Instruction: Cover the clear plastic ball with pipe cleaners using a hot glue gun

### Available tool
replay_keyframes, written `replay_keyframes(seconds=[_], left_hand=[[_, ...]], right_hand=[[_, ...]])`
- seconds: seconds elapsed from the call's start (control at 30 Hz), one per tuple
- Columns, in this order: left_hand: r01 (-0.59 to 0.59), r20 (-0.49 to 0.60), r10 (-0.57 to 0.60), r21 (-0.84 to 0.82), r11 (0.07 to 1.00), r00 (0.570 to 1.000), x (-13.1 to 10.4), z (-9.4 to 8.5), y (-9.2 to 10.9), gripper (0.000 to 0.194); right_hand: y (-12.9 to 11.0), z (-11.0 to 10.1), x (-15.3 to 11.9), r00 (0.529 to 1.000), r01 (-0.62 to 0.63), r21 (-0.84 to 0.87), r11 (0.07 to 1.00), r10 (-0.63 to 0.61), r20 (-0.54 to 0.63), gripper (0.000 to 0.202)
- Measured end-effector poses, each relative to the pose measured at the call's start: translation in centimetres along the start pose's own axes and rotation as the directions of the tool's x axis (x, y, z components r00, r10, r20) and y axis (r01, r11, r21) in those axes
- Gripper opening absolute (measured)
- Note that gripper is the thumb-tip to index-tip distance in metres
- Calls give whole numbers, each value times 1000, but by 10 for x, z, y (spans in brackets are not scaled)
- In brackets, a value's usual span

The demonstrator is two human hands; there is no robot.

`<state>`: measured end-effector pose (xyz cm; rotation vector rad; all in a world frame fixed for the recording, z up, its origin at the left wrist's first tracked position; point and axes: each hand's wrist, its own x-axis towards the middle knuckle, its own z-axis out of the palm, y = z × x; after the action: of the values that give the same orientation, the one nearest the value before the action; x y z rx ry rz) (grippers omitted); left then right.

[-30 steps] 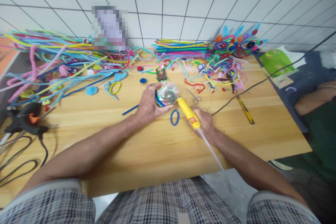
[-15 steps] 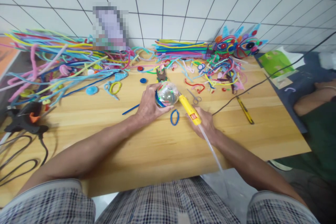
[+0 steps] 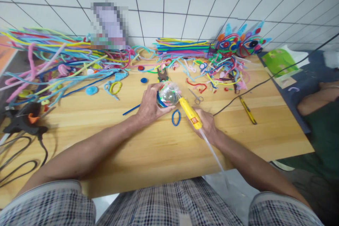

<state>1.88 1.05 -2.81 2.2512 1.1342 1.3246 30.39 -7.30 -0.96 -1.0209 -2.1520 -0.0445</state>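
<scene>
The shiny see-through ball (image 3: 169, 96) is being held over the middle of the worktop (image 3: 148, 159) — can't tell if it's actually resting on it — with bright coloured bits showing around its top and a blue strand curving along its left side. The left hand (image 3: 150, 104) is grasping it from the left, thumb running along the bottom edge. The right hand (image 3: 208, 124) is gripping a yellow glue gun (image 3: 189, 112), tip aiming at the ball's right side; whether it's touching is too small to tell. A clear glue stick (image 3: 212, 147) is poking out the gun's back end. A little blue loop (image 3: 176, 118) is lying just below the ball, pliers (image 3: 162, 74) are lying right behind it, and small scissors (image 3: 196, 97) are resting to the right. Further right, a yellow cutter (image 3: 248, 111) is lying alone. Along the back, a messy heap of fuzzy stems (image 3: 66, 69) is sprawling on the left, a neater bundle (image 3: 182, 48) is lying mid-way, and two colourful mask-like pieces (image 3: 226, 45) are standing by the tiled wall (image 3: 174, 0). Another person's arm (image 3: 317, 99) is showing at far right.
</scene>
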Motion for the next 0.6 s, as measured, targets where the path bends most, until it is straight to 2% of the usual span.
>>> replay_keyframes(seconds=[0.27, 0.47, 0.6], left_hand=[[-52, -11, 53, 93, 994, 999, 1, -2, 9, 97], [-2, -31, 5, 76, 997, 1000, -1, 1, 4, 106], [13, -34, -11, 64, 998, 999, -2, 3, 0, 109]], right_hand=[[0, 5, 0, 996, -71, -21, 997, 70, -59, 26], [-1, 1, 1, 994, -17, -23, 1000, 14, -107, 34], [-1, 1, 0, 998, -12, -26, 1000, 10, -69, 28]])
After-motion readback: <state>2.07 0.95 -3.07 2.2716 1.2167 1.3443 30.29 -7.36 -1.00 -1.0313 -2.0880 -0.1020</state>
